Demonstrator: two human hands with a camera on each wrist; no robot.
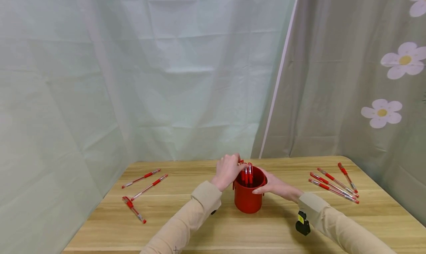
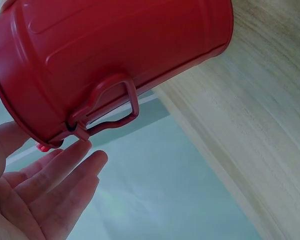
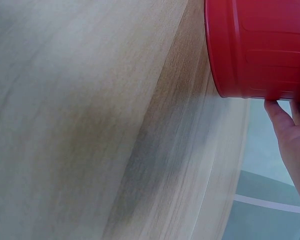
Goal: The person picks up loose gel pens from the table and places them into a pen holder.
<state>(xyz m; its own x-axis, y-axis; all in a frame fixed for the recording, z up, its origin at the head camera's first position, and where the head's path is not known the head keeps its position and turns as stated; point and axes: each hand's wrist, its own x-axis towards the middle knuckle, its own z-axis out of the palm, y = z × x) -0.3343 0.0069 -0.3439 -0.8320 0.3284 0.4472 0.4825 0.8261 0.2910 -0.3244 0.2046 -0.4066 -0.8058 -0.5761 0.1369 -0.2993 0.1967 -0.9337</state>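
Observation:
A red pail (image 1: 247, 199) with small side handles stands upright on the wooden table, several red gel pens (image 1: 246, 176) sticking up inside it. My left hand (image 1: 227, 169) reaches over its left rim, thumb and index finger at the tops of the pens, pinching a pen there. In the left wrist view a red pen end (image 2: 42, 147) shows by the rim between thumb and index finger, while the other fingers extend beside the pail's handle (image 2: 132, 100). My right hand (image 1: 274, 185) grips the pail's right side, thumb on the near wall and fingers behind it.
On the left of the table (image 1: 173, 228) lie three loose red gel pens (image 1: 149, 187). Several more pens (image 1: 332, 185) lie at the right, some side by side. Pale curtains (image 1: 199, 80) hang behind the table.

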